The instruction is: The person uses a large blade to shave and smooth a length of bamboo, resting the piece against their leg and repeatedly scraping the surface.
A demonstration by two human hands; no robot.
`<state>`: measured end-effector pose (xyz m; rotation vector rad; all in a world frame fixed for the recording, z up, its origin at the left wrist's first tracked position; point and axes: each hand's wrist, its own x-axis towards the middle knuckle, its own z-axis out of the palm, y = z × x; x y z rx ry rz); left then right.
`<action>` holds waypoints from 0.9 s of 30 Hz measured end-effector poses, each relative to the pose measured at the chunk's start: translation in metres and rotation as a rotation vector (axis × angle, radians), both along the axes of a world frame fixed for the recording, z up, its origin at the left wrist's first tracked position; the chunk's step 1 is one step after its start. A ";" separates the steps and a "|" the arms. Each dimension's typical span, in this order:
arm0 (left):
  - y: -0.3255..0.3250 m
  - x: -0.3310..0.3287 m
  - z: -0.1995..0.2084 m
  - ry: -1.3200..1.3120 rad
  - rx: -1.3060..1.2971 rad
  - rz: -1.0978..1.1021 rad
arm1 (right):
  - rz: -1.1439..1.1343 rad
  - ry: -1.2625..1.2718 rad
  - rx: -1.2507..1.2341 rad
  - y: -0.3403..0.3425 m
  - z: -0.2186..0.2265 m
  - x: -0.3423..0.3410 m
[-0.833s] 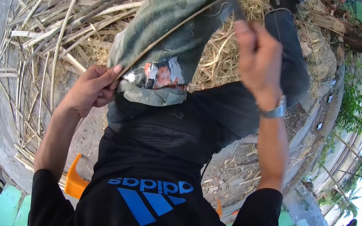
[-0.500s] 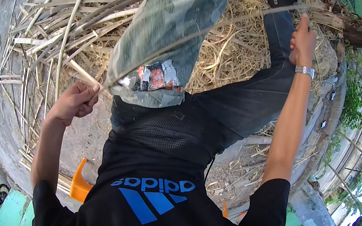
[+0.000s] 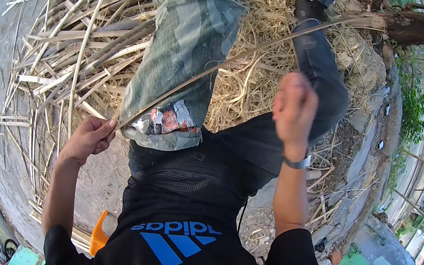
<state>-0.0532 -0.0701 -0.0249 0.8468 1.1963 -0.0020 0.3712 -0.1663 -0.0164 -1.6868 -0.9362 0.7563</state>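
My left hand (image 3: 89,140) is closed, thumb and fingers pinching the near end of a long thin strip, perhaps split bamboo or cane (image 3: 186,83). The strip slants across the camouflage cloth (image 3: 183,54) over my left leg and reaches up to the far right. My right hand (image 3: 295,110) hangs in the air above my right thigh, apart from the strip. Motion blurs it; the fingers look curled, but whether they hold anything is unclear. A patterned red, white and black patch (image 3: 172,117) shows near the cloth's lower edge, under the strip.
Many split strips and canes (image 3: 81,43) lie heaped at left on the concrete ground. Curly shavings (image 3: 253,89) cover the ground between my legs. A thick log (image 3: 414,29) lies at the far right. Beside my left elbow stands an orange plastic piece (image 3: 99,234).
My right hand has come away from the strip's far part, moving down and left toward my body. My left hand still pinches the near end, slightly lower. My right knee is now bent further outward.
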 end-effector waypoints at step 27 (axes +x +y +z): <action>-0.008 0.002 -0.004 0.233 0.390 -0.081 | 0.523 -0.471 -0.217 -0.014 0.002 -0.047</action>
